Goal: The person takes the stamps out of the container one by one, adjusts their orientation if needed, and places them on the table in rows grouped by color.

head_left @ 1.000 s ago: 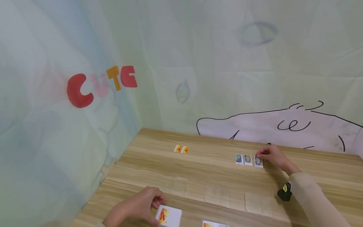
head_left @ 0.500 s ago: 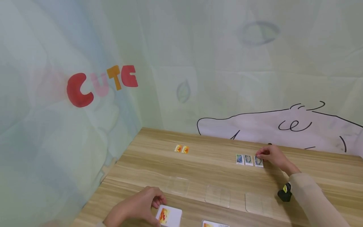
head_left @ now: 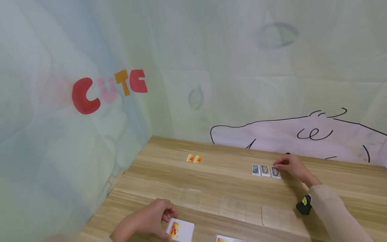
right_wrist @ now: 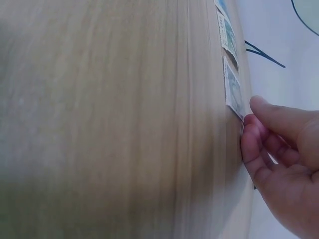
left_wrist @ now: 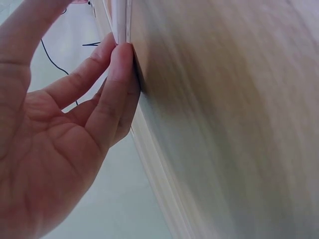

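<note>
On 1 wooden table there are 2 orange stamps and 3 blue-green stamps, making 5 stamps. The right wrist view catches 3 of these, 1 of them cut by the top edge. There are 3 clear squares, faint against the wood, and 2 white cards. There is 1 left hand, 1 right hand and 1 black object. Across 2 walls come 4 letters (2 red, 1 pink, 1 orange), 2 leaf-like outlines and 1 line-drawn figure.
</note>
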{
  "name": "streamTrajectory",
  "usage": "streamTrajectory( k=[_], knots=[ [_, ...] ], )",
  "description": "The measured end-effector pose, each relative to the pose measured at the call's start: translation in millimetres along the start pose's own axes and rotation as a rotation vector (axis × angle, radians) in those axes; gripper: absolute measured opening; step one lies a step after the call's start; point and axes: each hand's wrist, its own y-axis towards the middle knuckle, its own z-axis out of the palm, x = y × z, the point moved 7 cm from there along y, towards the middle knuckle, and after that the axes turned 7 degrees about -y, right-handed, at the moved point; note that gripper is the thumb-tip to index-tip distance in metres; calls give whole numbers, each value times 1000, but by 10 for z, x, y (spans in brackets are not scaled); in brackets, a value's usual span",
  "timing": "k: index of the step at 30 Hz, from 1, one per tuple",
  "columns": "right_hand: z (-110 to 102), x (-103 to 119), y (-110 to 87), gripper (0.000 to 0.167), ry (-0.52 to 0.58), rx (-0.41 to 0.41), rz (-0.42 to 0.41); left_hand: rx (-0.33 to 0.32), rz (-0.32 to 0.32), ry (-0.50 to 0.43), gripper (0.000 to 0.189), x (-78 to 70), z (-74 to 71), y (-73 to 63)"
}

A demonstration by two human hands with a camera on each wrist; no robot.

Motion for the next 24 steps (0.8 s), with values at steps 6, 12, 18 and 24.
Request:
streamTrajectory(
  k=[6,12,18,24],
  knots=[
    [-13,-10,-8,12,-9,-7,6,-1,4,-12,49,16,4,3],
    [-23,-9,-26,14,-2,-14,21,-7,0,-7,49,18,-1,6],
    [-38,-19,-57,18,29,-11,42,-7,8,10,47,39,5,-6],
    [-84,-35,-62,19,32,-23,44,-7,5,-12,48,52,1,5]
  ],
)
